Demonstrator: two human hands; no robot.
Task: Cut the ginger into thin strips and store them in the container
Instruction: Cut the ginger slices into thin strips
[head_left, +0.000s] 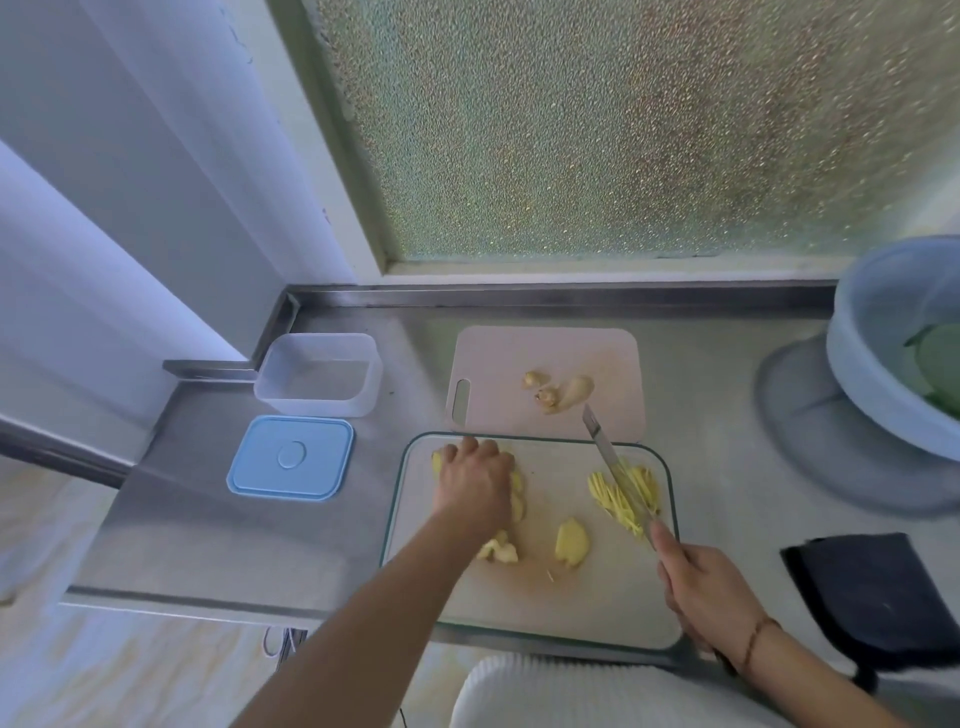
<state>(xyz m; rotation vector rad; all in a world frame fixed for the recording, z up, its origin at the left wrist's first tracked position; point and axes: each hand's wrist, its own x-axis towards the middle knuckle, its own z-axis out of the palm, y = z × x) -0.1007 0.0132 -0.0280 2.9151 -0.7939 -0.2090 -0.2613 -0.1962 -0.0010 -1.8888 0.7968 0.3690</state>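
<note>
On the near cutting board (597, 597) lie a pile of thin ginger strips (641, 486), a peeled ginger chunk (571, 543) and ginger slices (498, 551). My left hand (475, 480) is curled over more ginger slices (517, 496) at the board's far left. My right hand (701, 587) grips a knife (608, 452) whose blade lies over the strips and points away from me. The clear container (319, 374) stands open at the back left, its blue lid (291, 457) flat in front of it.
A second, pinkish board (493, 364) behind holds unpeeled ginger knobs (561, 389). A pale blue basin (893, 343) with green leaves sits at the right. A dark cloth (872, 592) lies near the right front edge. The steel counter ends at the left and front.
</note>
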